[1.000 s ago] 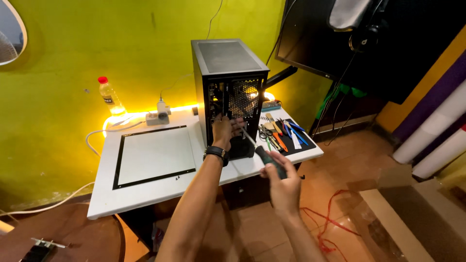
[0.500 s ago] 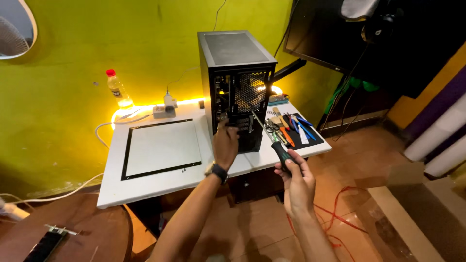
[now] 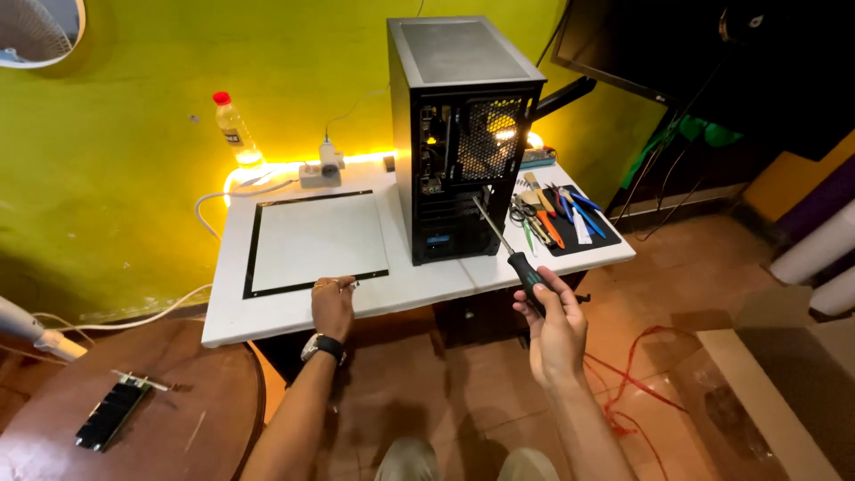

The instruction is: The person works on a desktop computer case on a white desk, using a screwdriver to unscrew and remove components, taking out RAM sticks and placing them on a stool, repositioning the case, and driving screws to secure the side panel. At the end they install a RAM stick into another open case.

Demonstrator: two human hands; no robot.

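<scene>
- The screwdriver (image 3: 509, 245) is stiff, light and long; its rubbery black handle is the sure place to grip, and the thin shaft would slip.
- The right hand (image 3: 554, 322) is closed round that handle, off the table's front edge, tip aimed at the back of the computer case (image 3: 463, 134).
- The left hand (image 3: 333, 305) rests on the table (image 3: 427, 285) at its front edge, fingers seemingly loosely curled; whether it pinches something small is unclear.
</scene>
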